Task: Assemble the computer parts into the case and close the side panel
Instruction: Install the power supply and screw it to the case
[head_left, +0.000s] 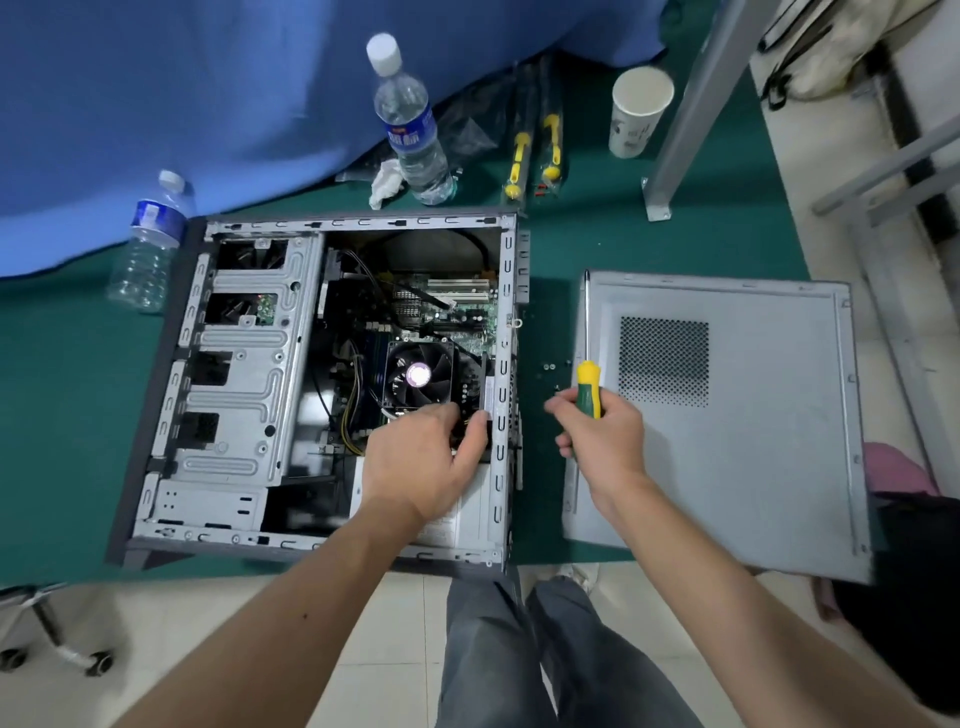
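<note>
Our knees (524, 649) in grey trousers sit lowest in view, above pale floor tiles. We reach our left hand (421, 467) into the open computer case (249, 384) lying on the green mat (67, 395), fingers curled around something dark just below the cooler fan (418, 374); we cannot tell what it is. Our right hand (602, 431) grips a yellow and green screwdriver (588, 384), its shaft pointing away from us. Beside it, right of the case, lies the grey side panel (727, 426), with small screws (550, 367) between them
</note>
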